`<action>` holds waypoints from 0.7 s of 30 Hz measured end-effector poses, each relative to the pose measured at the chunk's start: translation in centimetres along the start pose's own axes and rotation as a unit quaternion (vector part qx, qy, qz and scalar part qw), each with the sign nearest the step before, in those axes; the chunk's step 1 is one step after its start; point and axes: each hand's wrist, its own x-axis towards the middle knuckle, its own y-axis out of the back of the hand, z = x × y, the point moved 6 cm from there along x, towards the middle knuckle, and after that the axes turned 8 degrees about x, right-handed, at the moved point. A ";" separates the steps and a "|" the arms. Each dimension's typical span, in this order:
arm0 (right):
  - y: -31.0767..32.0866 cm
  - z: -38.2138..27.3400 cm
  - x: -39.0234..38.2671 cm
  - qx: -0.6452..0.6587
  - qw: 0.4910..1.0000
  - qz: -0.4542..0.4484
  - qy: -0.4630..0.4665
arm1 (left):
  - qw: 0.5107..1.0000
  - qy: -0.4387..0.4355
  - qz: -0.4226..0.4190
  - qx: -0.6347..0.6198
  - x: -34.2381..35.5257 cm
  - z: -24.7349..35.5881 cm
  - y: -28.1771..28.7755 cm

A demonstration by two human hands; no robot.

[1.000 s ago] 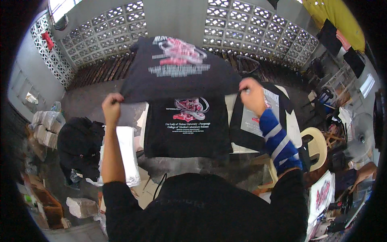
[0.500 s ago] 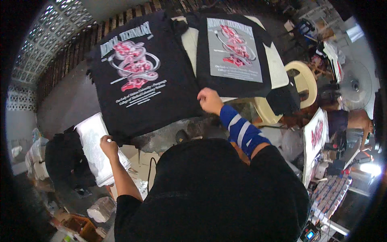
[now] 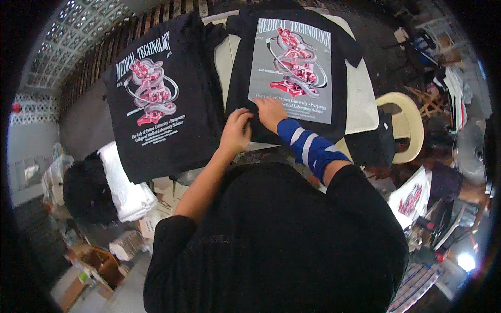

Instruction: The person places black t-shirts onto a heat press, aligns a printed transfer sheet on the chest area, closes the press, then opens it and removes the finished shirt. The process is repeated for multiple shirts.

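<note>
A black T-shirt (image 3: 172,141) with a red and white print lies flat at the left. Beside it a second black T-shirt (image 3: 349,57) is spread on a white table (image 3: 362,104), with a grey printed sheet (image 3: 292,68) lying on its front. My right hand (image 3: 270,112), its forearm in a blue and white striped sleeve, sits on the sheet's lower left corner with the fingers bent. My left hand (image 3: 236,130) is right next to it, fingertips at the same corner and the shirt's hem. How its fingers grip is hidden.
A cream plastic chair (image 3: 404,125) stands right of the table. A stack of white cloth (image 3: 122,182) and a black bundle (image 3: 86,190) lie at the left, cardboard boxes (image 3: 99,263) below them. A white printed cloth (image 3: 412,198) and clutter fill the right. A lattice wall (image 3: 68,47) runs behind.
A second ago both hands held the left T-shirt spread up in the air. It now lies flat, and both hands have moved right to the sheet's corner.
</note>
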 end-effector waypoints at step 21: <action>14.8 35.6 4.3 0.478 0.753 0.289 -0.347 | 0.953 0.057 -0.149 0.256 -1.3 -0.3 -8.0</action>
